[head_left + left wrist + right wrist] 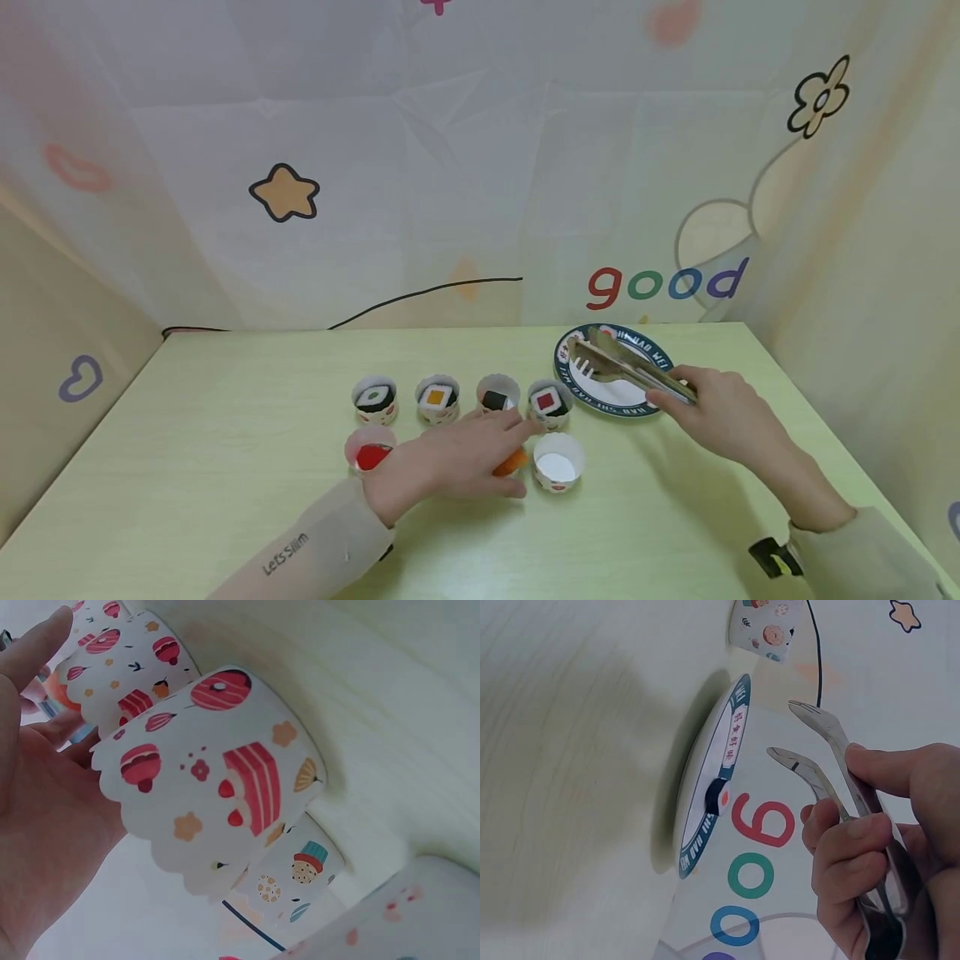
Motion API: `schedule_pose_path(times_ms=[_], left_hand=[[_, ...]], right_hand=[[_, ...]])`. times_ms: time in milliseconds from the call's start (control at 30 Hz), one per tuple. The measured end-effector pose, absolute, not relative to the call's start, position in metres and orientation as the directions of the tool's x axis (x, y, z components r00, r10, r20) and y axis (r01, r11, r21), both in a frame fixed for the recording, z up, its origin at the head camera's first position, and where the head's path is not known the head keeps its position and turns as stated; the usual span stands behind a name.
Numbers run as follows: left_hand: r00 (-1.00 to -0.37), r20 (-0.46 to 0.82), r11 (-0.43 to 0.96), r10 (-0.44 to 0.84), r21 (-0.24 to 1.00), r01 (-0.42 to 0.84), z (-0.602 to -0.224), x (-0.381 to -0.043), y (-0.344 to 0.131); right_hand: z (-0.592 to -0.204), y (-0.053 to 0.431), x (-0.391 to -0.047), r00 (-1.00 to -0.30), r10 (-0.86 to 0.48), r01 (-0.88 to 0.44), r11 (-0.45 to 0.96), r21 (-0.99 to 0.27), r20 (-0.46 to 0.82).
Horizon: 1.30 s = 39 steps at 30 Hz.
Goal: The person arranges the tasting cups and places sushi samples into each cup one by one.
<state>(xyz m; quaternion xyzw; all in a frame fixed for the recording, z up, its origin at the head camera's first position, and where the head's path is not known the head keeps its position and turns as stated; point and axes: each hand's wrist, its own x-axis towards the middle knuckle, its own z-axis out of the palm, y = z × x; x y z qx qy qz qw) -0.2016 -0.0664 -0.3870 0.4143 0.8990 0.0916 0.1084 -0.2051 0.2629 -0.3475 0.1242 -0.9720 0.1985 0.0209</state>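
My right hand (pixel 738 417) grips metal food tongs (pixel 636 372) whose tips hover above a blue-rimmed plate (pixel 622 410). The right wrist view shows the tips apart with nothing between them, and a sushi roll piece (pixel 721 797) on the plate. My left hand (pixel 468 454) reaches over the paper cups, palm down with fingers extended, beside a cup with an orange piece (pixel 512 462). In the left wrist view a patterned cup (pixel 217 780) stands close to the palm; contact cannot be told. To the right of the fingers, one cup (pixel 558 463) shows only white inside.
Behind the left hand is a row of cups with toy sushi: green-centred (pixel 375 397), yellow-centred (pixel 437 398), dark (pixel 495 400) and red-centred (pixel 547 402). A cup with a red piece (pixel 372 456) stands by the left wrist. A printed cloth (pixel 465 167) hangs behind the table.
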Motion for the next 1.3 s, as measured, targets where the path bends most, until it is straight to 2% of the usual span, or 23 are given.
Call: schedule_pose_path(times_ms=[433,733,1133,1300], left_hand=[[-0.618,-0.119,0.624,0.777,0.271,0.733,-0.391,-0.203,-0.057],[-0.595,-0.100,0.601,0.798,0.224,0.768,-0.390,-0.202,-0.048],[-0.572,-0.074,0.572,0.817,0.219,0.790,-0.385,-0.199,-0.040],[-0.569,-0.082,0.574,0.818,0.181,0.799,-0.387,-0.200,-0.035]], right_hand=[[-0.349,0.276,-0.218,-0.977,-0.187,-0.210,0.910,-0.356,0.099],[-0.350,0.282,-0.225,-0.985,-0.158,-0.172,0.920,-0.353,0.068],[-0.351,0.289,-0.233,-0.989,-0.123,-0.145,0.928,-0.342,0.086],[-0.352,0.289,-0.235,-0.991,-0.108,-0.131,0.933,-0.336,0.085]])
